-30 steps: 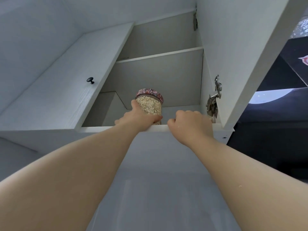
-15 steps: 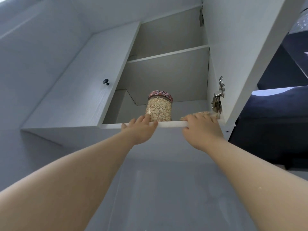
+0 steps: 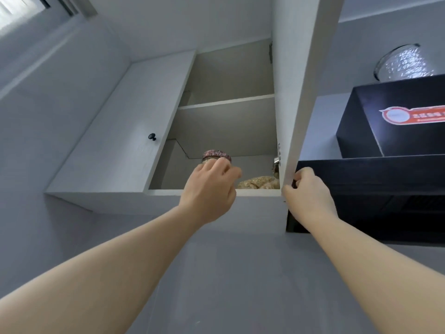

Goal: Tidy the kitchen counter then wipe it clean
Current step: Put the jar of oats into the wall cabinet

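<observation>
On cupboard shelf behind left hand point(image 3: 210, 190), oat jar point(image 3: 216, 155), grip unclear, right hand point(image 3: 308, 194) pinching door point(image 3: 301, 92)

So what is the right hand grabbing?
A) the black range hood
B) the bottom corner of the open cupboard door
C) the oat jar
B: the right hand grips the bottom corner of the open cupboard door; the oat jar is inside, behind the left hand.
</observation>
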`<action>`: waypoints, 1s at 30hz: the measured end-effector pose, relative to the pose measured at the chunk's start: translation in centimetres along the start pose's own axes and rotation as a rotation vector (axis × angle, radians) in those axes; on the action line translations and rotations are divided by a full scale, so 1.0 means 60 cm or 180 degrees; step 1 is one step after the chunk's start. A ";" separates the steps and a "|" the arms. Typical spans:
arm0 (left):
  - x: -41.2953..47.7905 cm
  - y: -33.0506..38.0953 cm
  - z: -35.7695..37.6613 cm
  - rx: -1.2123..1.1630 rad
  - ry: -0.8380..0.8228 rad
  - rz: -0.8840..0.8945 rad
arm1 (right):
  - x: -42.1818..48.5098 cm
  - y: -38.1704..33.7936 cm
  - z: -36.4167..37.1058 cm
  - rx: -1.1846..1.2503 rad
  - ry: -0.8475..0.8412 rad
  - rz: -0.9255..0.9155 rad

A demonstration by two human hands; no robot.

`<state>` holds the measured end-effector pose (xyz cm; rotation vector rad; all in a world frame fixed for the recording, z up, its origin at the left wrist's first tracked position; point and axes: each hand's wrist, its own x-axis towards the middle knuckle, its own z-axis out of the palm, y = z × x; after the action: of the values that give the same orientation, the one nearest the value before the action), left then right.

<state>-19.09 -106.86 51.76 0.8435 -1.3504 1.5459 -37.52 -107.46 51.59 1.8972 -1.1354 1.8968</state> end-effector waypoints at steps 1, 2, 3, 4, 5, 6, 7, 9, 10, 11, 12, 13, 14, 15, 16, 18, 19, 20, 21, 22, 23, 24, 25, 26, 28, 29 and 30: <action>0.008 0.007 -0.010 0.0143 0.0189 0.0168 | 0.000 -0.006 -0.014 0.0195 0.0117 -0.0057; 0.016 0.014 -0.021 0.0219 0.0336 0.0275 | 0.000 -0.013 -0.027 0.0399 0.0202 -0.0148; 0.024 0.023 -0.033 0.0231 0.0507 0.0366 | 0.000 -0.021 -0.036 0.0590 0.0245 -0.0292; 0.032 0.031 -0.045 0.0189 0.0698 0.0487 | -0.002 -0.030 -0.044 0.0764 0.0253 -0.0463; 0.039 0.040 -0.056 0.0151 0.0882 0.0629 | -0.005 -0.038 -0.048 0.0913 0.0267 -0.0625; 0.046 0.048 -0.070 0.0156 0.1052 0.0795 | -0.009 -0.046 -0.053 0.1055 0.0288 -0.0733; 0.053 0.056 -0.082 0.0222 0.1219 0.0990 | -0.015 -0.053 -0.055 0.1181 0.0282 -0.0763; 0.066 0.072 -0.107 0.0608 0.1437 0.1386 | -0.026 -0.060 -0.059 0.1375 0.0170 -0.0703; 0.071 0.077 -0.117 0.0968 0.1405 0.1523 | -0.029 -0.060 -0.059 0.1444 0.0079 -0.0671; 0.077 0.080 -0.127 0.1368 0.1322 0.1574 | -0.032 -0.059 -0.060 0.1507 0.0003 -0.0643; 0.084 0.078 -0.135 0.1716 0.1233 0.1551 | -0.033 -0.057 -0.061 0.1552 -0.0056 -0.0612; 0.090 0.073 -0.141 0.1985 0.1165 0.1462 | -0.032 -0.057 -0.062 0.1583 -0.0089 -0.0565; 0.096 0.069 -0.147 0.2158 0.1103 0.1373 | -0.032 -0.057 -0.064 0.1607 -0.0100 -0.0514; 0.100 0.066 -0.152 0.2280 0.1066 0.1343 | -0.033 -0.057 -0.065 0.1616 -0.0103 -0.0488; 0.103 0.063 -0.157 0.2380 0.1032 0.1358 | -0.035 -0.058 -0.066 0.1628 -0.0105 -0.0491; 0.103 0.060 -0.158 0.2486 0.1038 0.1371 | -0.041 -0.061 -0.066 0.1603 -0.0124 -0.0554; 0.101 0.060 -0.158 0.2475 0.1080 0.1328 | -0.044 -0.064 -0.067 0.1557 -0.0156 -0.0589; 0.097 0.059 -0.159 0.2386 0.1135 0.1260 | -0.047 -0.068 -0.067 0.1497 -0.0197 -0.0633; 0.093 0.057 -0.159 0.2273 0.1176 0.1183 | -0.050 -0.073 -0.067 0.1432 -0.0242 -0.0698; 0.088 0.051 -0.159 0.2171 0.1176 0.1081 | -0.051 -0.078 -0.063 0.1367 -0.0291 -0.0785; 0.081 0.043 -0.158 0.2083 0.1181 0.0953 | -0.053 -0.084 -0.059 0.1282 -0.0331 -0.0883; 0.072 0.034 -0.156 0.2011 0.1183 0.0807 | -0.055 -0.089 -0.053 0.1165 -0.0376 -0.0968; 0.060 0.022 -0.153 0.1946 0.1173 0.0658 | -0.056 -0.095 -0.043 0.1021 -0.0432 -0.1046; 0.049 0.011 -0.148 0.1876 0.1167 0.0523 | -0.056 -0.100 -0.034 0.0855 -0.0487 -0.1123; 0.028 -0.009 -0.138 0.1780 0.0962 0.0226 | -0.053 -0.107 -0.012 0.0490 -0.0579 -0.1289; 0.017 -0.019 -0.133 0.1751 0.0812 0.0080 | -0.051 -0.110 -0.001 0.0282 -0.0613 -0.1361; 0.007 -0.027 -0.129 0.1731 0.0656 -0.0059 | -0.050 -0.112 0.009 0.0077 -0.0656 -0.1404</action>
<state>-17.29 -99.14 51.40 0.9806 -0.7767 1.9622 -32.32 -102.22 51.12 2.1743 -0.6649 1.5101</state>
